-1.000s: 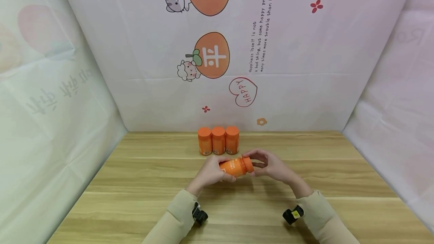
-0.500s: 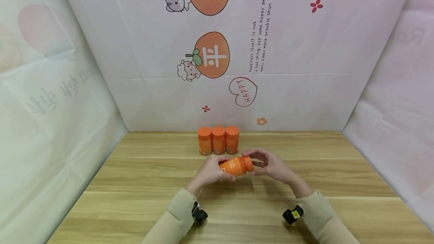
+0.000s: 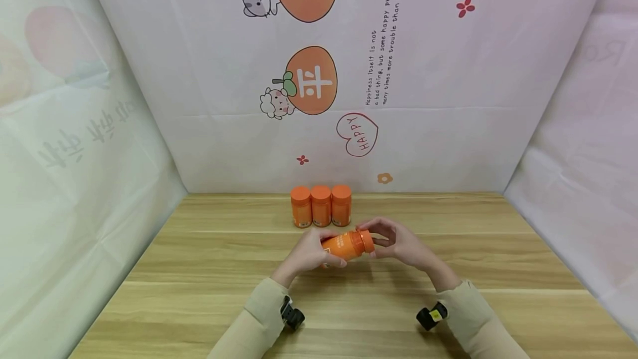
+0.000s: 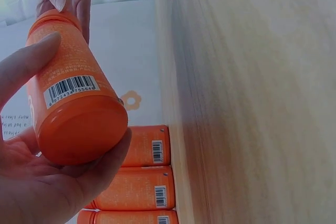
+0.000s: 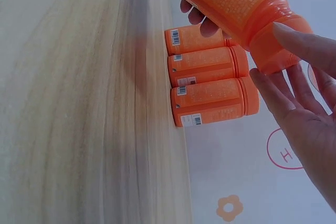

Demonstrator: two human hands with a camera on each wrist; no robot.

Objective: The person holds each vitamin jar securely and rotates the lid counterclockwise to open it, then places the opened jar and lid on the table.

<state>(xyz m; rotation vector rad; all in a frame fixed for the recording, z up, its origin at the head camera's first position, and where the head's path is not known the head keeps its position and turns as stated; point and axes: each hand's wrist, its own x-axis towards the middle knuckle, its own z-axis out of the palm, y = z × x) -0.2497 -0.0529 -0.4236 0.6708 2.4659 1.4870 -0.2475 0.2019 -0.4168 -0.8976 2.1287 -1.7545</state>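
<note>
An orange plastic bottle (image 3: pixel 343 246) is held tilted above the table, its cap end pointing right. My left hand (image 3: pixel 308 252) grips the body, thumb on the near side. The left wrist view shows the bottle's round base and a barcode (image 4: pixel 72 88) beside it. My right hand (image 3: pixel 401 245) pinches the orange cap (image 5: pixel 275 48) between thumb and fingers, as seen in the right wrist view. The cap sits on the bottle's neck. Behind the hands, three similar orange bottles (image 3: pixel 321 206) stand upright in a row with their caps on.
A wood-grain table (image 3: pixel 199 292) lies under the hands. White printed cloth (image 3: pixel 423 143) rises at the back, with more cloth walls (image 3: pixel 99 181) at both sides. The three bottles stand near the table's back edge.
The held bottle has turned slightly, so its label print sits differently. Its cap end has shifted a touch to the right. Both hands stay nearly in place.
</note>
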